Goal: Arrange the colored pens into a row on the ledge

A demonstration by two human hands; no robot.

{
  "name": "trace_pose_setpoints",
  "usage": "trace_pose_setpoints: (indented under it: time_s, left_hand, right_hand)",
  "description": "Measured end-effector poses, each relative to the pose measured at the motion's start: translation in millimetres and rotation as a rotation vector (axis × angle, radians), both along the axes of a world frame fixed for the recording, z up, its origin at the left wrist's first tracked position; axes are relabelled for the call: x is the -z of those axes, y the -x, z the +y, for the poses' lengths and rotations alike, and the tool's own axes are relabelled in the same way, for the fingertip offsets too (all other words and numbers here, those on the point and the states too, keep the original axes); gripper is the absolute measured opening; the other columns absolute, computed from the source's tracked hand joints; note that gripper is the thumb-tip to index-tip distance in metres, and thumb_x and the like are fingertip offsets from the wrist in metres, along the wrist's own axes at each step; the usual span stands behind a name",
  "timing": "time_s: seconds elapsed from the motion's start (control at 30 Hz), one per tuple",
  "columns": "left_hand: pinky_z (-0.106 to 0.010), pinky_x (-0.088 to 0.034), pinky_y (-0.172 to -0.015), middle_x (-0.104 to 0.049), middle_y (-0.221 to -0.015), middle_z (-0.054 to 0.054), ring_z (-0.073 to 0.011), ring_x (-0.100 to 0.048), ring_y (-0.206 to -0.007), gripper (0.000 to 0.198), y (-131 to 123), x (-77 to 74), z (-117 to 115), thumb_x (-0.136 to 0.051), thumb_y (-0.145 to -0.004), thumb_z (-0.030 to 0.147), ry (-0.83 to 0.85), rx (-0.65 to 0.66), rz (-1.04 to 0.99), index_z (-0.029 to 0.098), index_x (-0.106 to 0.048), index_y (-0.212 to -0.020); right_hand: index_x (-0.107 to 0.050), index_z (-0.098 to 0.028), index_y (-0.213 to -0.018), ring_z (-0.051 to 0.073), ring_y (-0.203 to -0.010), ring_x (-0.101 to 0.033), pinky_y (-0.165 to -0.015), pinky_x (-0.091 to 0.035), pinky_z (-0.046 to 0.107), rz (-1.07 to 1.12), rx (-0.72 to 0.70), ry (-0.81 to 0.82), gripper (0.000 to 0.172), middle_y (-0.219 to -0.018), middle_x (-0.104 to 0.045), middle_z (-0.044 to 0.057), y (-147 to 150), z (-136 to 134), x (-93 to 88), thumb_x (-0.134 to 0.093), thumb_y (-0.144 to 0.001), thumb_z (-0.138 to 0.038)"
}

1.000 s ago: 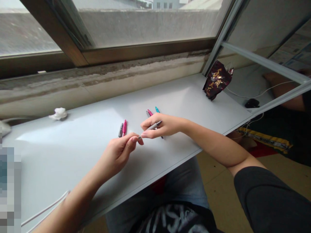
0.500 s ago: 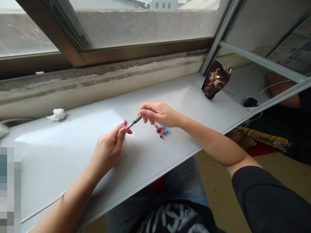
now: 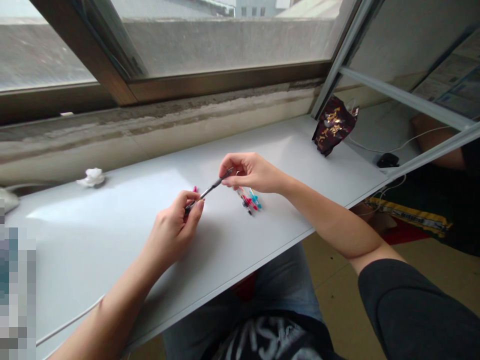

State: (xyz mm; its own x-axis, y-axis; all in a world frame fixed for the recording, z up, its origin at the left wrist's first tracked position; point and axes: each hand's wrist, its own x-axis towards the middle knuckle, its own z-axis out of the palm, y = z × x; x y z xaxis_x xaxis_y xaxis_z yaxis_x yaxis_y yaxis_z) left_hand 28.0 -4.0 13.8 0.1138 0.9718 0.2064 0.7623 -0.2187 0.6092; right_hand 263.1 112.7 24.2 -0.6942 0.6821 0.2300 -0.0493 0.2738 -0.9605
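A pen (image 3: pixel 208 190) with a clear barrel and a dark grip slants up to the right above the desk. My left hand (image 3: pixel 177 220) is closed around its lower end, thumb pressed along the barrel. Thumb and fingers of my right hand (image 3: pixel 255 172) pinch the dark grip close to its upper tip. Beneath the right hand lie several pens (image 3: pixel 250 201) with red, blue and black parts, partly covered by the fingers. A small pink piece (image 3: pixel 195 189) shows just behind the left hand; most of it is hidden.
A crumpled white tissue (image 3: pixel 92 177) lies at the desk's back left. Toward the right stands a dark shiny bag (image 3: pixel 335 126) with gold lettering, beside a metal frame (image 3: pixel 407 95). A white cable (image 3: pixel 71 320) runs along the left. Another person's arm (image 3: pixel 437 137) shows at far right.
My left hand has opened slightly and shifted its hold, showing the pen's dark lower end. My right hand has moved a little up and right, with its fingers looser and the pen's upper tip now visible.
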Motion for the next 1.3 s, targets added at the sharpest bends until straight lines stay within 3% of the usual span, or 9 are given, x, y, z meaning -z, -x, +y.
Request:
trace_pose_setpoints:
  time_s: [0.23, 0.4, 0.67, 0.83, 0.93, 1.0, 1.1, 1.17, 1.3]
  left_hand:
    - [-0.027, -0.048, -0.061, -0.071, -0.078, 0.0, -0.0168, -0.065, -0.068, 0.031, 1, 0.6, 1, -0.053, -0.102, 0.049, -0.035, -0.059, -0.006, 0.023, -0.068, -0.106]
    - [-0.026, -0.051, -0.06, -0.074, -0.081, -0.001, -0.0177, -0.07, -0.072, 0.03, 2, 1.2, -1, -0.055, -0.102, 0.048, -0.016, -0.078, -0.041, 0.023, -0.07, -0.108]
    - [-0.025, -0.054, -0.061, -0.078, -0.081, 0.001, -0.0151, -0.07, -0.063, 0.035, 3, 7.8, 0, -0.057, -0.102, 0.051, -0.04, -0.059, -0.076, 0.022, -0.073, -0.114]
    - [-0.027, -0.058, -0.062, -0.081, -0.085, -0.002, -0.0177, -0.074, -0.069, 0.034, 4, 8.4, -1, -0.061, -0.102, 0.05, -0.086, -0.043, -0.092, 0.022, -0.077, -0.113]
    - [-0.028, -0.059, -0.063, -0.082, -0.086, -0.003, -0.0191, -0.076, -0.071, 0.033, 3, 6.9, -1, -0.062, -0.102, 0.049, -0.108, -0.053, -0.095, 0.022, -0.078, -0.115]
    - [-0.029, -0.06, -0.065, -0.082, -0.084, -0.003, -0.0199, -0.077, -0.072, 0.033, 3, 6.4, -1, -0.062, -0.103, 0.048, -0.125, -0.056, -0.092, 0.021, -0.079, -0.115]
    - [-0.031, -0.06, -0.065, -0.083, -0.087, -0.004, -0.0208, -0.076, -0.073, 0.033, 5, 7.0, -1, -0.063, -0.103, 0.046, -0.154, -0.026, -0.084, 0.02, -0.08, -0.113]
    - [-0.032, -0.059, -0.063, -0.084, -0.089, -0.005, -0.0203, -0.074, -0.07, 0.032, 5, 7.6, -2, -0.063, -0.103, 0.045, -0.152, -0.005, -0.086, 0.02, -0.081, -0.113]
    - [-0.033, -0.06, -0.063, -0.083, -0.087, -0.004, -0.021, -0.075, -0.072, 0.031, 4, 7.4, -1, -0.064, -0.103, 0.045, -0.15, -0.002, -0.096, 0.022, -0.081, -0.112]
  right_hand:
    - [-0.063, -0.018, -0.118, 0.01, -0.07, -0.063, -0.068, -0.057, 0.026, 0.141, 0.135, -0.002, 0.037, -0.09, -0.066, -0.002, -1, 4, -3.9, -0.079, -0.088, -0.03]
    - [-0.061, -0.018, -0.109, 0.01, -0.068, -0.064, -0.063, -0.056, 0.024, 0.188, 0.236, -0.022, 0.028, -0.086, -0.061, -0.004, -2, 4, -5.7, -0.077, -0.09, -0.032]
    - [-0.067, -0.015, -0.103, 0.011, -0.067, -0.066, -0.059, -0.051, 0.023, 0.099, 0.021, 0.052, 0.029, -0.076, -0.069, -0.002, 5, 1, 3.6, -0.083, -0.085, -0.031]
    - [-0.063, -0.015, -0.074, 0.009, -0.051, -0.055, -0.054, -0.043, 0.023, -0.176, 0.054, 0.027, 0.05, -0.057, -0.06, -0.002, -3, -3, -5.1, -0.07, -0.098, -0.058]
    - [-0.067, -0.014, -0.112, 0.01, -0.057, -0.059, -0.053, -0.042, 0.022, -0.198, 0.006, 0.0, 0.045, -0.068, -0.065, -0.003, -13, -1, -14.2, -0.076, -0.095, -0.056]
    - [-0.061, -0.016, -0.128, 0.009, -0.062, -0.061, -0.055, -0.044, 0.021, -0.089, -0.031, -0.037, 0.057, -0.084, -0.07, -0.001, -17, 1, -17.5, -0.086, -0.088, -0.048]
    - [-0.068, -0.013, -0.092, 0.009, -0.058, -0.056, -0.059, -0.044, 0.024, -0.174, -0.014, -0.102, 0.044, -0.071, -0.067, 0.001, -20, 3, -18.0, -0.069, -0.1, -0.056]
    - [-0.063, -0.015, -0.069, 0.009, -0.054, -0.054, -0.062, -0.043, 0.027, -0.277, 0.076, -0.13, 0.069, -0.056, -0.059, 0.001, -19, 4, -17.1, -0.043, -0.11, -0.067]
    - [-0.069, -0.015, -0.09, 0.011, -0.062, -0.058, -0.062, -0.041, 0.026, -0.197, 0.077, -0.194, 0.059, -0.069, -0.068, 0.001, -16, 2, -15.9, -0.066, -0.096, -0.073]
